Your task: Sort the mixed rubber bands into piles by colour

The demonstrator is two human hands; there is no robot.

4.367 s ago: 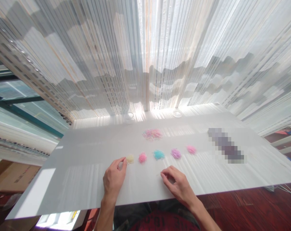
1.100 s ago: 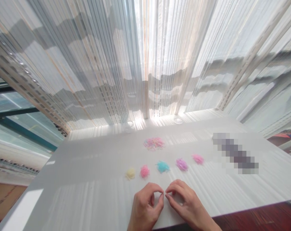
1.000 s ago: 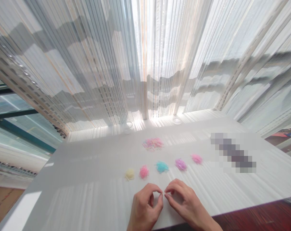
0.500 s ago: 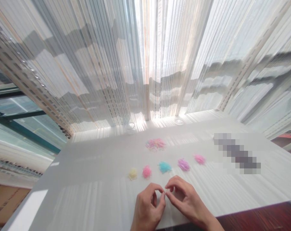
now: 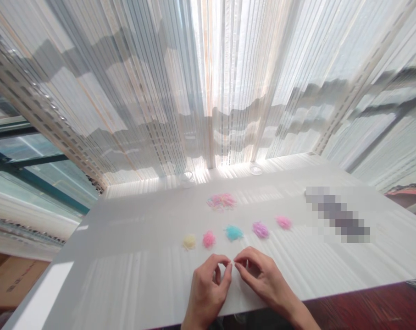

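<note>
My left hand (image 5: 211,286) and my right hand (image 5: 261,277) meet fingertip to fingertip over the near part of the white table (image 5: 125,270). Thumb and forefinger are pinched together on each; whatever they hold is too small to make out. Beyond them lies a row of small piles of thin strips or tubes: yellow (image 5: 189,241), rose pink (image 5: 208,239), turquoise (image 5: 234,232), purple (image 5: 260,229) and light pink (image 5: 284,222). Farther back spreads a larger mixed-colour pile (image 5: 222,201), mostly pink.
A blurred-out dark object (image 5: 341,217) lies on the right of the table. Two clear round items, one of them a small dish (image 5: 256,170), stand at the back edge by the striped curtain (image 5: 194,91). A cardboard box (image 5: 17,282) is at lower left.
Both pinched hands have shifted slightly up and left in the picture, and the right thumb and forefinger have closed together. The view has tilted a little; the piles look unchanged.
</note>
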